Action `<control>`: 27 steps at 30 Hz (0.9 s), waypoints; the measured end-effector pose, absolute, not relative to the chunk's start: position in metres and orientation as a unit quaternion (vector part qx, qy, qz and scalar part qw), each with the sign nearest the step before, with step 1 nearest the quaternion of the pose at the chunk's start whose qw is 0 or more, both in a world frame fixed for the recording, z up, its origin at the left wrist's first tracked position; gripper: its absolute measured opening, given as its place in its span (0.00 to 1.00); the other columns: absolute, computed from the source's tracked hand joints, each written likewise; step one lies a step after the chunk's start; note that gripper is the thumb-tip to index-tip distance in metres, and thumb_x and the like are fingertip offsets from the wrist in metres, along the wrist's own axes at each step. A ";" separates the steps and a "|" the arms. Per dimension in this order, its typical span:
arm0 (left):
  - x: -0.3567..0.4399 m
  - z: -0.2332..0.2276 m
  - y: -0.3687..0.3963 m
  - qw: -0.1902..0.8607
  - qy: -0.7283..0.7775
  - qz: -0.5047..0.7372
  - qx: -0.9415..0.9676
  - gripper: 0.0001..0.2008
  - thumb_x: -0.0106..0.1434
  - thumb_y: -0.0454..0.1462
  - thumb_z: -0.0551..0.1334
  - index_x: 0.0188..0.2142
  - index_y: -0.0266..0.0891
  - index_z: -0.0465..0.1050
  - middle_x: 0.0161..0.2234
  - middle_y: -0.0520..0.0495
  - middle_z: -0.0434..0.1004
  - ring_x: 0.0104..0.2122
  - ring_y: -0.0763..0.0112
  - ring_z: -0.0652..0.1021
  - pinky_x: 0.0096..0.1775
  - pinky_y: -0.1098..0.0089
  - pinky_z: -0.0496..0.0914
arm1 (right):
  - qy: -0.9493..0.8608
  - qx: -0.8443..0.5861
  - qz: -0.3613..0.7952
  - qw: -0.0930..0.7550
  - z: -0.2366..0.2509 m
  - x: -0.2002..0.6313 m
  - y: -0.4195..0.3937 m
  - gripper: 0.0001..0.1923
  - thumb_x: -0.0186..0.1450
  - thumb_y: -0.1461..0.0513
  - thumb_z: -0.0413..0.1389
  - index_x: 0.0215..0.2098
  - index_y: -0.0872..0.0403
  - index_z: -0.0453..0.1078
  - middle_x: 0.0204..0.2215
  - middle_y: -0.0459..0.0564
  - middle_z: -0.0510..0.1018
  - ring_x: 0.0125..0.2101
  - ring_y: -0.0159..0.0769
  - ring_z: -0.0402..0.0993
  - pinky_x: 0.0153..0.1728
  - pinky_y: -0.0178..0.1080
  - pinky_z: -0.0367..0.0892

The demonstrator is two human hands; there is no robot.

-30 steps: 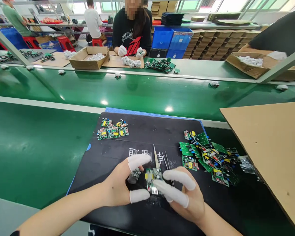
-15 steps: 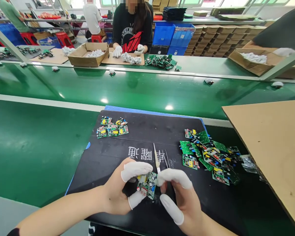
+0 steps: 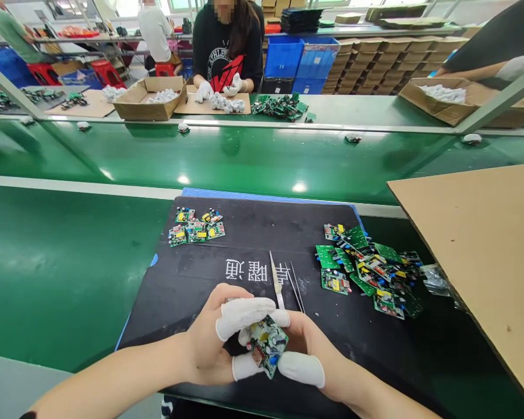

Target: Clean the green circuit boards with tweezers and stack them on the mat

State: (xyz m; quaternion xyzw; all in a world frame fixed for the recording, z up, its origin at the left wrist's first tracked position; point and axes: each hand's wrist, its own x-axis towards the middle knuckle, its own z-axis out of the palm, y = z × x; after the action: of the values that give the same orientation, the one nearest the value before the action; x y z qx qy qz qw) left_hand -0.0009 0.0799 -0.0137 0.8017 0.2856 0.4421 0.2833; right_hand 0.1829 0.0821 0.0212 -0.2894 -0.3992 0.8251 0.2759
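Note:
A small green circuit board (image 3: 268, 343), populated with components, is held tilted between both hands above the black mat (image 3: 244, 244). My left hand (image 3: 220, 337), wearing white finger cots, grips the board's left side between thumb and fingers. At its right edge my right hand (image 3: 308, 352), also in finger cots, pinches with thumb below and fingers above, partly hidden behind the board. Just beyond the hands lie a craft knife (image 3: 276, 282) with a pale blade and a pair of metal tweezers (image 3: 296, 288).
Several boards (image 3: 196, 231) lie at the mat's far left. A heap of boards (image 3: 367, 267) covers its right side, beside a cardboard sheet (image 3: 475, 233). Small pieces ride a green conveyor (image 3: 244, 157); a co-worker (image 3: 227, 52) sits behind it.
My right hand has closed in on the board's right edge, and the board has turned and tilted. Pieces on the conveyor have shifted left. The camera view has moved slightly.

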 end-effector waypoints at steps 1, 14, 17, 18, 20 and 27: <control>-0.001 -0.012 0.082 0.274 0.269 0.447 0.808 0.36 0.60 0.41 0.65 0.64 0.47 0.52 0.46 0.42 0.77 0.43 0.57 0.78 0.42 0.58 0.76 | -0.405 -0.290 0.821 0.279 0.021 0.184 0.081 0.28 0.50 0.44 0.67 0.41 0.54 0.77 0.34 0.53 0.81 0.38 0.44 0.77 0.46 0.48 0.71; 0.002 0.001 0.093 0.221 0.209 0.473 0.827 0.27 0.63 0.39 0.63 0.59 0.42 0.57 0.43 0.42 0.79 0.44 0.61 0.78 0.45 0.60 0.73 | -0.460 -0.297 0.791 0.275 0.006 0.189 0.079 0.30 0.53 0.44 0.65 0.44 0.56 0.76 0.38 0.55 0.80 0.40 0.44 0.75 0.49 0.49 0.67; 0.003 -0.003 0.092 0.215 0.218 0.481 0.821 0.26 0.63 0.40 0.63 0.59 0.44 0.57 0.44 0.42 0.77 0.45 0.61 0.77 0.43 0.61 0.75 | -0.462 -0.297 0.787 0.280 0.006 0.188 0.079 0.29 0.53 0.45 0.65 0.45 0.56 0.76 0.38 0.55 0.80 0.40 0.44 0.76 0.49 0.48 0.67; 0.002 -0.003 0.091 0.211 0.225 0.486 0.818 0.25 0.63 0.40 0.63 0.58 0.44 0.59 0.45 0.41 0.76 0.45 0.61 0.77 0.42 0.62 0.75 | -0.462 -0.299 0.786 0.282 0.006 0.187 0.080 0.29 0.53 0.45 0.65 0.45 0.56 0.76 0.37 0.55 0.80 0.40 0.44 0.76 0.48 0.48 0.68; 0.002 -0.005 0.090 0.200 0.240 0.490 0.814 0.22 0.63 0.40 0.63 0.55 0.44 0.61 0.47 0.40 0.74 0.46 0.61 0.76 0.41 0.63 0.76 | -0.459 -0.305 0.784 0.286 0.008 0.185 0.081 0.27 0.54 0.45 0.65 0.44 0.55 0.77 0.37 0.55 0.81 0.39 0.44 0.77 0.48 0.48 0.68; 0.004 -0.017 0.085 0.201 0.262 0.488 0.808 0.26 0.59 0.38 0.66 0.54 0.46 0.60 0.48 0.40 0.74 0.45 0.57 0.78 0.45 0.54 0.76 | -0.441 -0.316 0.787 0.293 0.006 0.182 0.081 0.28 0.53 0.45 0.66 0.42 0.56 0.77 0.36 0.55 0.81 0.39 0.44 0.77 0.46 0.46 0.70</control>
State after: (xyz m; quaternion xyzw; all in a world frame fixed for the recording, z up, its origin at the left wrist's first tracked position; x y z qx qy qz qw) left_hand 0.0037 0.0849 -0.0174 0.8082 0.2617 0.4877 0.2015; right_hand 0.1816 0.0812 0.0057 -0.3160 -0.4410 0.7873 0.2931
